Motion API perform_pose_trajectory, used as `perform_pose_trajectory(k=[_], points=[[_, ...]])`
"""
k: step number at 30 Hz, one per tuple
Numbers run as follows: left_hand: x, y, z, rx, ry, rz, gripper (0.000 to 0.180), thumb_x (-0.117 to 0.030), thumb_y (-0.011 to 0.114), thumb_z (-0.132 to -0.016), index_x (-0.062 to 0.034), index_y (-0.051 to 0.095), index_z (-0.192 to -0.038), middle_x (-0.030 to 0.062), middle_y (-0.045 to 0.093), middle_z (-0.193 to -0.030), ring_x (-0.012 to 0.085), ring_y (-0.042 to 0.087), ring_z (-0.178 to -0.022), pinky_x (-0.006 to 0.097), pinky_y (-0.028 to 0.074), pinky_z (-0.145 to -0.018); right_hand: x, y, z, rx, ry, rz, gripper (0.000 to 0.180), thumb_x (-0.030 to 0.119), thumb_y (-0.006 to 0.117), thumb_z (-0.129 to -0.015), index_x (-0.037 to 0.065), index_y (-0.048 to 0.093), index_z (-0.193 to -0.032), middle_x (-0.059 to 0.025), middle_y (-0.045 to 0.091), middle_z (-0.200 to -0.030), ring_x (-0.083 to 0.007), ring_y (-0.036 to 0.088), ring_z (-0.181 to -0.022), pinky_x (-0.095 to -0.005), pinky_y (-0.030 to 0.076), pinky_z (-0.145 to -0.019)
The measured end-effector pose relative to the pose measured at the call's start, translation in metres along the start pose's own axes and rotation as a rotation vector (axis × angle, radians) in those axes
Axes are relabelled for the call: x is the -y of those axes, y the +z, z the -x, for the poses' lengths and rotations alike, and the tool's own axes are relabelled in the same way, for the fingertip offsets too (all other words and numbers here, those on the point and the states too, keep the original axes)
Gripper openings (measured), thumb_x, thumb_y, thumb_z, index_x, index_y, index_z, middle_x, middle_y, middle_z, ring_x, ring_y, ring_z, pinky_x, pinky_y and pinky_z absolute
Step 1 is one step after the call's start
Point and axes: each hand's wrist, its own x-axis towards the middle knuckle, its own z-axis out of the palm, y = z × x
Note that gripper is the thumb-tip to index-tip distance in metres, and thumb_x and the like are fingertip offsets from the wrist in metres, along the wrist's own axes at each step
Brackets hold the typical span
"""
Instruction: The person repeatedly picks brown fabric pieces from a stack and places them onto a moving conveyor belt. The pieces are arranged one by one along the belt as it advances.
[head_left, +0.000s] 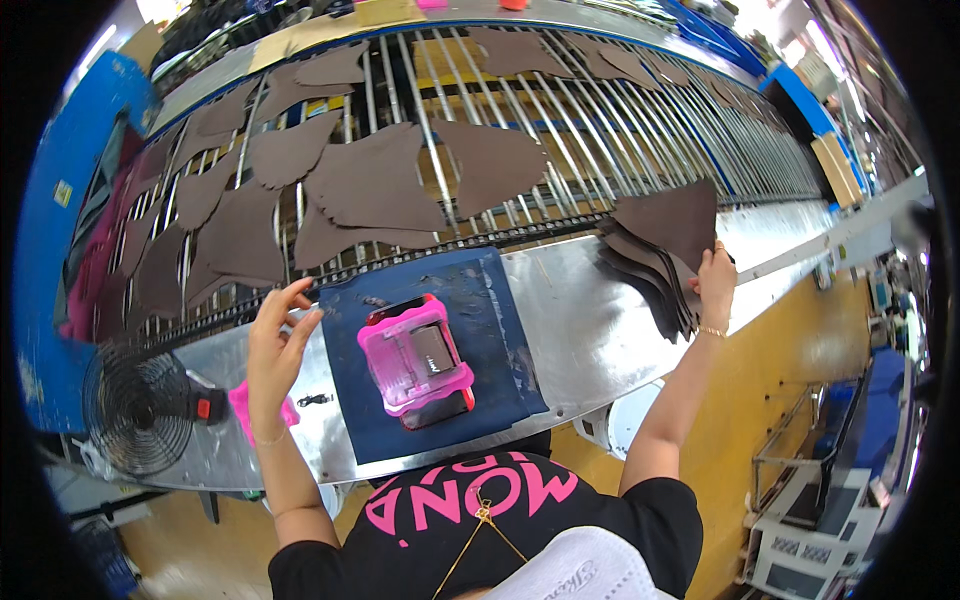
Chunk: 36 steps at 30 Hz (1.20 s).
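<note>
A long bed of metal rollers (600,130) runs across the far side of the bench, and flat brown cut pieces (372,185) lie scattered over it, most of them bunched toward the left. In front of the rollers sits a shiny metal worktop (590,330) with a dark blue mat (490,300) laid on it. On the mat rests a pink plastic stamping tool (415,360) with a red base showing at its near edge. To the far left a small black wire-caged fan (135,408) stands at the bench end, and a pink rag (243,403) lies just beside it, partly behind the left wrist.

The right hand (716,280) grips a fanned stack of brown pieces (660,250) by its lower corner, holding it up over the right part of the worktop, near the roller edge. The pieces are matte, dark brown, with curved, irregular outlines, the top one the broadest. The left hand (276,345) hovers open, fingers spread, over the left edge of the mat, holding nothing.
</note>
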Motion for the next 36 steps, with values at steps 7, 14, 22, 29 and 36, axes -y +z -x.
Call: perform_pose_trajectory(k=[7,14,22,29,36], points=[[-0.017,0.022,-0.011,0.044,0.072,0.095,0.039,-0.009,0.067,-0.084,-0.0064,0.057,-0.122,0.0016,0.055,-0.097,0.0076,0.056,-0.085,0.020,0.051,-0.071,0.144,-0.059,0.095,0.087,-0.522,-0.623,0.029,0.018,0.048,-0.098,-0.001,0.056,-0.119,-0.0108,0.066,-0.072,-0.0123,0.064,-0.052,-0.0222,0.048,-0.045],[-0.025,0.023,-0.012,0.008,0.110,0.516,0.041,-0.017,0.067,-0.087,0.0021,0.054,-0.120,0.0061,0.062,-0.105,0.0176,0.061,-0.097,0.029,0.053,-0.078,0.212,-0.026,0.144,0.608,-0.652,-1.357,0.029,0.011,0.048,-0.097,-0.005,0.048,-0.122,-0.0119,0.065,-0.078,-0.0162,0.062,-0.050,-0.0233,0.050,-0.046],[-0.030,-0.075,0.047,-0.201,-0.020,0.116,0.019,-0.009,0.061,-0.091,0.0012,0.062,-0.107,0.0015,0.065,-0.087,0.0043,0.060,-0.065,0.015,0.042,-0.050,0.243,0.044,0.192,0.678,-0.864,-1.031,0.016,0.004,0.073,-0.077,0.000,0.064,-0.090,-0.0098,0.068,-0.081,-0.0194,0.061,-0.072,-0.0289,0.048,-0.064],[-0.031,-0.085,0.070,-0.201,0.019,0.078,0.010,-0.002,0.060,-0.089,0.0046,0.058,-0.095,0.0018,0.057,-0.081,0.0043,0.057,-0.066,0.019,0.045,-0.053,0.240,0.062,0.200,0.548,-1.099,-0.867,0.014,0.005,0.077,-0.069,0.003,0.068,-0.080,-0.0086,0.067,-0.079,-0.0266,0.059,-0.074,-0.0363,0.046,-0.075],[-0.026,-0.037,0.052,0.160,-0.100,-0.117,0.008,0.000,0.059,-0.085,0.0039,0.052,-0.087,0.0116,0.052,-0.075,0.0205,0.061,-0.058,0.031,0.047,-0.048,0.181,0.059,0.165,0.453,-1.028,-0.670,0.010,0.002,0.077,-0.068,0.006,0.071,-0.075,-0.0082,0.067,-0.073,-0.0233,0.061,-0.074,-0.0330,0.047,-0.074]])
